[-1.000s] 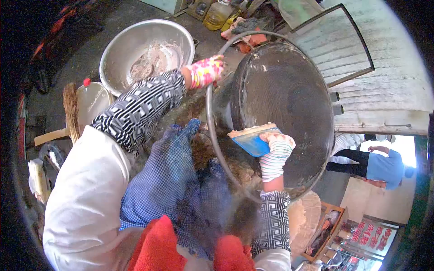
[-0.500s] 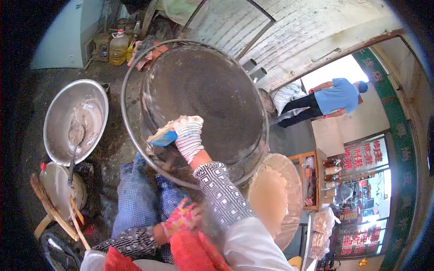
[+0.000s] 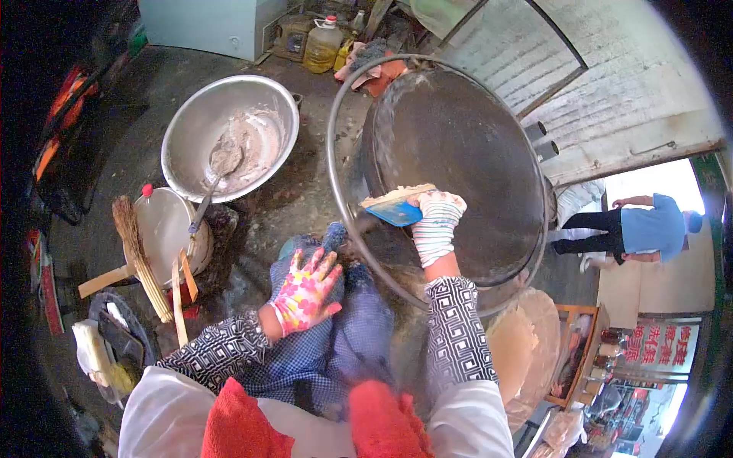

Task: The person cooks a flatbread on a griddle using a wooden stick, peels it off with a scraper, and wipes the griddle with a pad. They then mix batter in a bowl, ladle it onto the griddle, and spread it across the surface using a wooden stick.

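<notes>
My right hand (image 3: 438,223), in a striped glove, grips a blue scraper (image 3: 395,213) with pale batter heaped along its upper side. It is over the near left edge of a big round dark griddle (image 3: 458,145), inside the metal ring (image 3: 333,145) around it. My left hand (image 3: 307,292), in a flowered glove, is over my knee with its fingers spread and nothing in it. Left of the griddle stands a wide metal basin (image 3: 183,156) of pinkish-brown batter (image 3: 256,153), with a ladle (image 3: 224,162) resting in it.
A straw brush (image 3: 136,244) and wooden sticks (image 3: 177,298) lie across a white bucket (image 3: 164,221). Thin flatbreads (image 3: 513,347) are stacked at the right, beside a wooden case (image 3: 573,359). Oil jugs (image 3: 322,46) stand at the back. A person in blue (image 3: 649,229) stands beyond the griddle.
The view has swung left, so the basin and griddle sit farther right. My left hand has moved forward from near my lap to over the knee, fingers now spread. My right hand keeps the scraper.
</notes>
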Demonstrator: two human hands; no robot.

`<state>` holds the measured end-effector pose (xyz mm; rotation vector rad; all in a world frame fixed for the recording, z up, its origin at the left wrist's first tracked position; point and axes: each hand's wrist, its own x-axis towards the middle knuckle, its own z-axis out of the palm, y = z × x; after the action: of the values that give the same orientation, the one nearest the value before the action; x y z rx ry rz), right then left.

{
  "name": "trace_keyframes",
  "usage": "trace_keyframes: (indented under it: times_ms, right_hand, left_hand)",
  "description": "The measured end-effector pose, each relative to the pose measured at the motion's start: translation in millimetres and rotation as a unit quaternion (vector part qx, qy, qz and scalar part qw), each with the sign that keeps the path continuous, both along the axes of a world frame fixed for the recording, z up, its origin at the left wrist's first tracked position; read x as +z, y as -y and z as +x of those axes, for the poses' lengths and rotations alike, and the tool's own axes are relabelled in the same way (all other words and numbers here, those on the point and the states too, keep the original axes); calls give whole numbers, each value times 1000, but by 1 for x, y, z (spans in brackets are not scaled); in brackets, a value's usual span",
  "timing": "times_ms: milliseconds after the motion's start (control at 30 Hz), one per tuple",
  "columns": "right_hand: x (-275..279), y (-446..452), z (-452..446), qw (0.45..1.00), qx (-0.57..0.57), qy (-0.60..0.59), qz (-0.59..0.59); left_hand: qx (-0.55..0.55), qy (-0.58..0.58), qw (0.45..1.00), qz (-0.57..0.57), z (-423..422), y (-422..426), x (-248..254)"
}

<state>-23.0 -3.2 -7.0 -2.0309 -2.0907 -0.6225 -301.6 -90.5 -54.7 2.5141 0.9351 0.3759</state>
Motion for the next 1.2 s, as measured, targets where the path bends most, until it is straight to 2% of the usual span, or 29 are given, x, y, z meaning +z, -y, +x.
trace_keyframes:
  times_ms: [133,467,633,733,767,833,867,900,933,1000,1067,1133,1167,1200]
  right_hand:
    - [-3,2,4,999,13,-37,14]
    - [-8,-1,3,999,19,-22,23]
    - [2,8,-10,998,8,-65,7]
    - [17,10,-23,998,20,-46,25]
    - [21,10,-31,999,-6,-30,-29]
    - [28,5,-42,998,-13,-25,-57]
    - [47,0,-49,992,35,-116,-40]
    - [37,-12,-46,991,12,-113,-65]
    - [40,-24,-39,983,-50,-89,-152]
    - [59,-33,-39,950,-148,-73,-266]
    - [23,-61,1,945,-189,-75,-256]
    - [87,-45,67,863,-441,-202,-138]
    - [80,-27,129,818,-479,-305,-90]
    - [95,48,157,798,-525,-296,-17]
  left_hand:
    - [-10,-11,1000,-6,3,-1,0]
    - [-5,-27,1000,-8,10,1,8]
    - [-2,-37,999,-16,8,-11,14]
    - [-12,-30,999,-18,4,-23,21]
    - [-3,-24,1000,-17,3,-27,23]
    - [-7,-30,999,-18,10,-39,35]
    - [-14,-9,1000,-20,15,-44,39]
    - [-13,-36,999,-36,25,-53,51]
    - [-18,0,1000,-11,29,-59,36]
    - [-29,-14,999,-16,39,-59,37]
    - [-41,-21,999,8,41,-67,21]
    - [-57,-42,997,24,42,-82,16]
    - [-69,-40,996,33,43,-89,18]
    - [-53,-50,996,50,34,-43,9]
